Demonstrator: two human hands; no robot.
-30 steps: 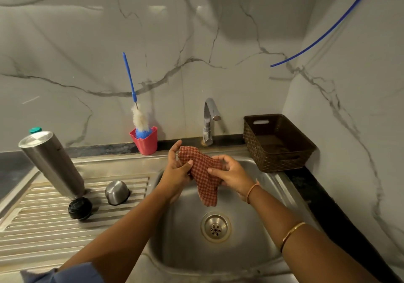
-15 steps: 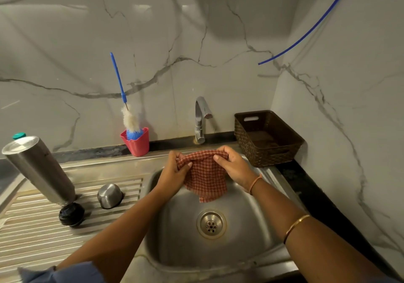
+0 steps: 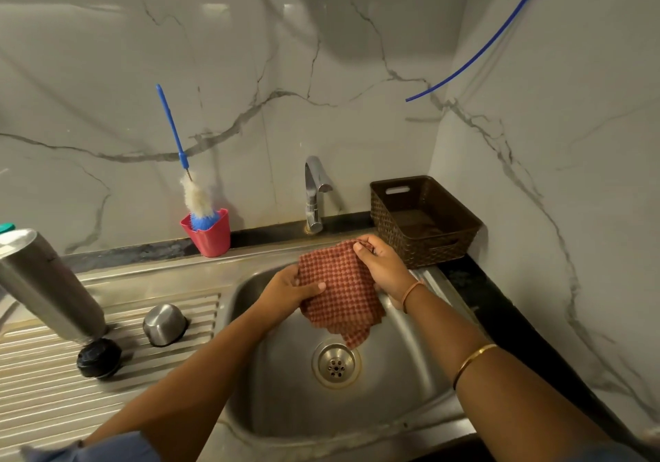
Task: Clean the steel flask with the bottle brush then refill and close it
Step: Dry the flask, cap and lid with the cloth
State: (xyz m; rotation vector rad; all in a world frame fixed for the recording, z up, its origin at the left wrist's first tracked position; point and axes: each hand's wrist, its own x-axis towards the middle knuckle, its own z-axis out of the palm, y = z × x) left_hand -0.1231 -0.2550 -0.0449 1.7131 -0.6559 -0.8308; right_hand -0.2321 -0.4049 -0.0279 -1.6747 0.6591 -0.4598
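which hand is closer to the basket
Right. The right hand is close beside the basket, by its left wall; the left hand is further left, across the cloth.

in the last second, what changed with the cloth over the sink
The red checked cloth went from bunched to spread open. The right grip drew away to the right, pinching its top corner; the left grip holds its left edge, lower. Neither let go. The steel flask and the bottle brush stayed put.
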